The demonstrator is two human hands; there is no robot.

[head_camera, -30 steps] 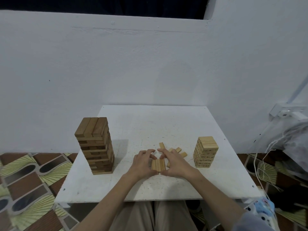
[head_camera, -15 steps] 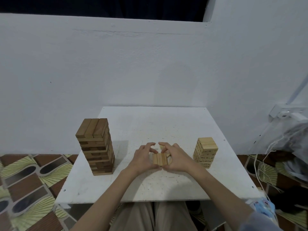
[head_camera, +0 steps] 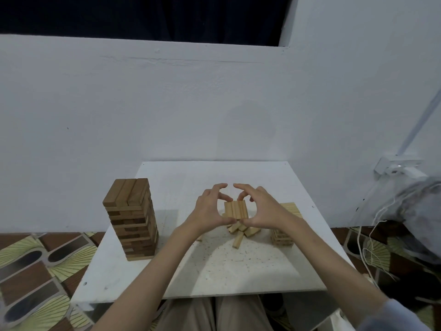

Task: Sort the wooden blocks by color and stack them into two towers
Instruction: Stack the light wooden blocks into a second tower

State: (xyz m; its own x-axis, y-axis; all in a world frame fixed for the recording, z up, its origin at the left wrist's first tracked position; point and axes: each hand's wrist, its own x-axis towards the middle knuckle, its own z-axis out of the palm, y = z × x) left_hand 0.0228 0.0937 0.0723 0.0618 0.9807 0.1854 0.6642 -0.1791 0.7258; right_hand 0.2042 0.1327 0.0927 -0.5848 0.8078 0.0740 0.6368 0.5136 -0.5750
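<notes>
While hands (head_camera: 235, 209) lift blocks (head_camera: 235, 209), forearm (head_camera: 300, 237) hides light tower (head_camera: 282, 236).

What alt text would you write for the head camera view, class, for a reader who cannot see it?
Two bare hands, left hand and right hand, hold a row of light blocks above loose light blocks on a white table. A dark tower stands left, a light tower right.

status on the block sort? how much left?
Mostly done. Dark tower stands tall at left; light tower is shorter, at right behind the right forearm. In hand: left hand and right hand hold a row of light blocks above the table. Left: a few loose light blocks under it.
</notes>
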